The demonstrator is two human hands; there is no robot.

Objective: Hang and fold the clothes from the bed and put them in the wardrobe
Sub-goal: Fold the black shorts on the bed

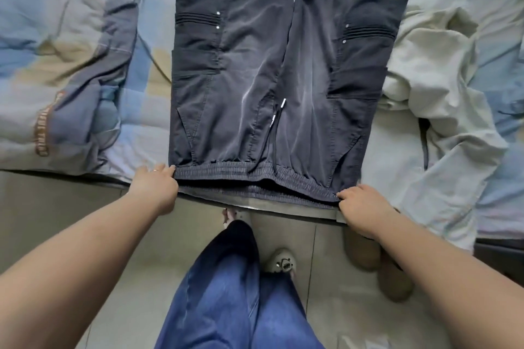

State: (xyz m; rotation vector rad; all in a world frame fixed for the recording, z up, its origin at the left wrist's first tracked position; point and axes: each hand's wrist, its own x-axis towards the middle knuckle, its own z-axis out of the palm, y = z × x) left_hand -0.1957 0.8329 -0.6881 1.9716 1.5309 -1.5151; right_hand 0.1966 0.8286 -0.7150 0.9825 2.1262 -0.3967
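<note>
At the near edge of the bed [136, 93], the dark shorts [280, 79] lie spread flat with the waistband [255, 176] towards you and both legs pointing away; their long axis runs straight out from your body, so the centre seam [286, 45] between the legs sits midway between your two hands; neither hand is nearer to it than the other. Your left hand [154, 188] pinches the left corner of the waistband, fingers curled onto the elastic; your right hand [360, 207] grips the right corner in the same way, fingertips tucked over the band's edge; both hands are closed on cloth, neither is free. A drawstring [276, 119] with pale tips lies loose over the front, just right of the middle.

To my eye the shorts are laid out and ready for the first fold; that fold turns on the centre seam, so one hand would carry its corner across to meet the other, leg over leg; either hand could do it, since both stand equally far from the seam. A pale green garment [431, 99] lies crumpled just beside the right leg, touching its outer edge; folding from right to left would keep the shorts off it; the wardrobe is not in view.
</note>
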